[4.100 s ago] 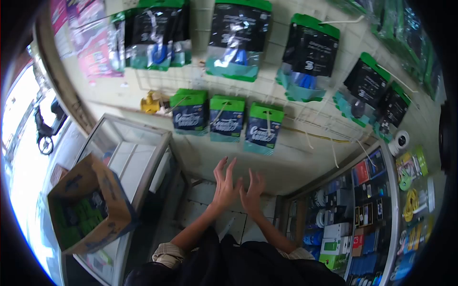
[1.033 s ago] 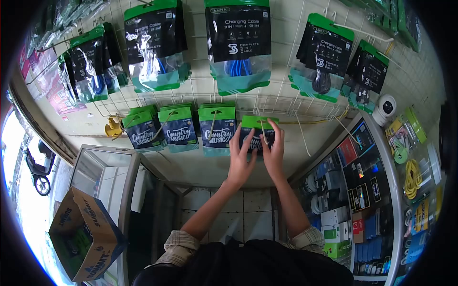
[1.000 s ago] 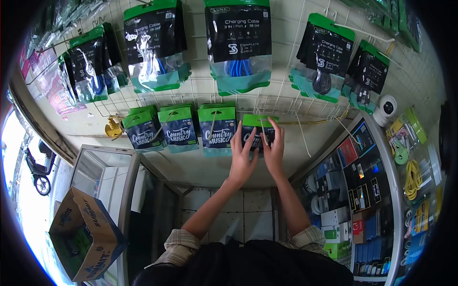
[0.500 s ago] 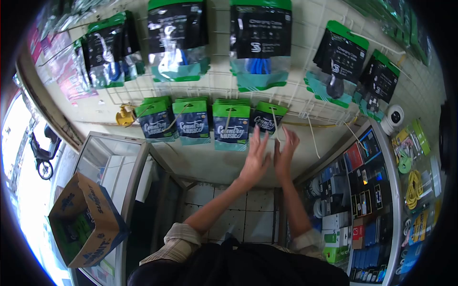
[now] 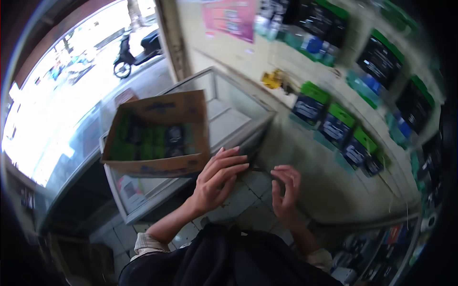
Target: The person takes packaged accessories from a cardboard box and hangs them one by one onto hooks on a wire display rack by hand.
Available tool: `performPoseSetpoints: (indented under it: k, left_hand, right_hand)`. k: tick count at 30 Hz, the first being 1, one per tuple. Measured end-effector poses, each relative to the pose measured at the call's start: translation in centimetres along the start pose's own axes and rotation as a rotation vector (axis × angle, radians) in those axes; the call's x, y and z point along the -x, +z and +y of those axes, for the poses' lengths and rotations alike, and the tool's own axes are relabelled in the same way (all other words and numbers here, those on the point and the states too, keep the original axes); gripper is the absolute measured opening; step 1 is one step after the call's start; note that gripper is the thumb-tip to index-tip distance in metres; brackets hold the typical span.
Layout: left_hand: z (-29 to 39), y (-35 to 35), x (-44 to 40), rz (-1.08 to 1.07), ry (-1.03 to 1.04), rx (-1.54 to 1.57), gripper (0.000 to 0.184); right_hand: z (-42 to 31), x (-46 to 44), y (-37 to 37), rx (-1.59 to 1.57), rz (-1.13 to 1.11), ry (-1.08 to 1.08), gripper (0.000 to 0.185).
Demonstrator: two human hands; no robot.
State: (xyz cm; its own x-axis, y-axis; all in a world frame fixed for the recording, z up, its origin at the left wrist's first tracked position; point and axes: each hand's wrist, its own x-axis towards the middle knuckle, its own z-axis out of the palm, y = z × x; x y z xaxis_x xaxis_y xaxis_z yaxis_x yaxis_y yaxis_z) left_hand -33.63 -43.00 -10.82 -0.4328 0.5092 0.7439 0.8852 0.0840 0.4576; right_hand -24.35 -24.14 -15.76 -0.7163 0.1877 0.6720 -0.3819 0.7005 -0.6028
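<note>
My left hand [image 5: 217,178] is in the air just off the near right corner of an open cardboard box [image 5: 183,164]. Its fingers stretch forward and nothing is in them. To the right, my right hand [image 5: 286,186] hovers over the floor with fingers apart and slightly bent, also without anything. Inside the box lie green and black packets [image 5: 152,138], blurred. Beyond my right hand, several green-topped packets [image 5: 329,125] hang in a row on the wall.
The box stands on a glass display case [image 5: 238,117]. Larger charging cable packets [image 5: 377,62] hang higher on the wall, near a yellow object [image 5: 273,79]. A second glass case [image 5: 381,248] is at the lower right. A scooter [image 5: 136,52] stands outside.
My view has swung left, so the box now sits nearer the middle. Both hands have come away from the hanging packets, the left one now close to the box.
</note>
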Motion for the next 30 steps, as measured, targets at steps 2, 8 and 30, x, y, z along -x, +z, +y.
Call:
performPoseSetpoints:
  k: [2,8,30]
  left_hand:
    - [-0.5,-2.5,0.6,0.047,-0.022,-0.063,0.033]
    - [-6.5,-15.0,1.8,-0.046,-0.358,-0.236,0.023]
    - [-18.1,-18.1,6.6,-0.985,-0.57,-0.36,0.037]
  right_hand:
    - [-1.5,-2.9,1.9,-0.06,-0.038,-0.113,0.025]
    - [-7.7,-14.1,15.2,-0.229,-0.54,-0.349,0.037]
    - [-3.6,-15.0,31.1,0.223,-1.509,-0.134,0.051]
